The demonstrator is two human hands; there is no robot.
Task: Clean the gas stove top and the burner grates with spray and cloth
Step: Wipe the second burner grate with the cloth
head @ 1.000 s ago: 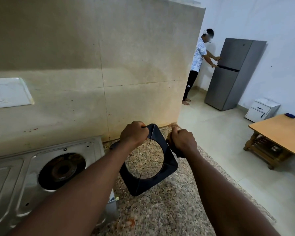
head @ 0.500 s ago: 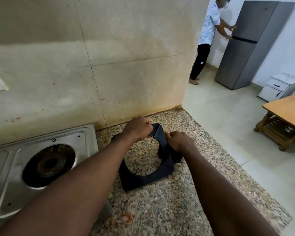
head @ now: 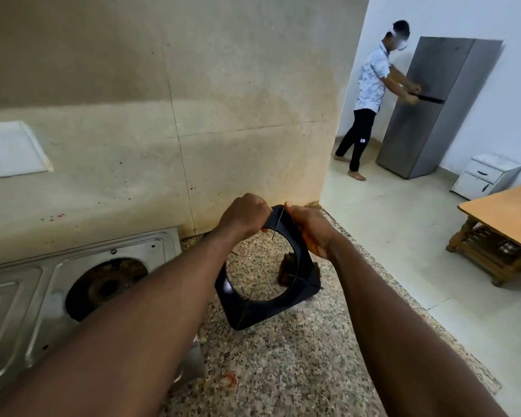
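I work from a single view: a wide-angle camera worn on the person's head, looking forward and down. Both forearms come in from the bottom edge, large and close to the lens. They meet near the middle of the frame, where the left hand and right hand grip the burner grate. The camera faces the tiled wall behind the granite counter, with the stove top at lower left. On the right the wide lens takes in the floor, a fridge, a second person and a wooden table, all well away.
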